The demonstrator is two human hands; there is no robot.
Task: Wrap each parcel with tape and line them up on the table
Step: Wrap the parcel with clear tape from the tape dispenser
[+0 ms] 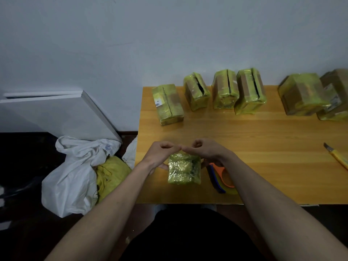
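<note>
We see the fingers [165, 146] of the left hand [160, 155] and those of the right hand [203, 150] curled, knuckles nearly meeting, pinching at the far edge of a small parcel [184, 171] wrapped in yellow-green tape; what exactly they pinch we cannot tell. The parcel lies flat on the tabletop [263, 157] near its front-left corner, its long axis running away from us. Just right of the parcel sits a tape dispenser [219, 178]. Beyond the parcel, bare wood, then a row of wrapped parcels [224, 90] along the wall edge. Far right of the parcel lies a yellow knife [337, 157]
</note>
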